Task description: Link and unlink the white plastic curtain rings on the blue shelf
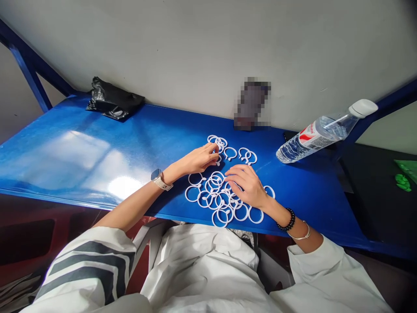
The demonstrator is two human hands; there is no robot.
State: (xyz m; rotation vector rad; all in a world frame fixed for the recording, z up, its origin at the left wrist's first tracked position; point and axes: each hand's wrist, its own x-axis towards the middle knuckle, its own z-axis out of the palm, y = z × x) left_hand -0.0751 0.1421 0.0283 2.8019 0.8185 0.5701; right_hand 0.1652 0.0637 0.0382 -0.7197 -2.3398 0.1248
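Several white plastic rings, each with a small tab like a curtain ring, lie in two groups. My left hand point(203, 158) is at the back group point(230, 153), its fingers bent down and pinched around a white ring point(218, 161); the fingertips are partly hidden. My right hand point(248, 184) hovers over or rests on the front pile of rings point(220, 201), fingers stretched and slightly apart, with nothing visibly gripped. It covers some of the rings under it. Two overlapping rings point(248, 155) lie behind my right hand.
The rings lie on a blue table point(156, 126) against a grey wall. A clear water bottle point(312, 137) with a white cap stands at the right. A black plastic bag point(112, 101) sits at the back left. A blurred dark object point(250, 104) leans against the wall.
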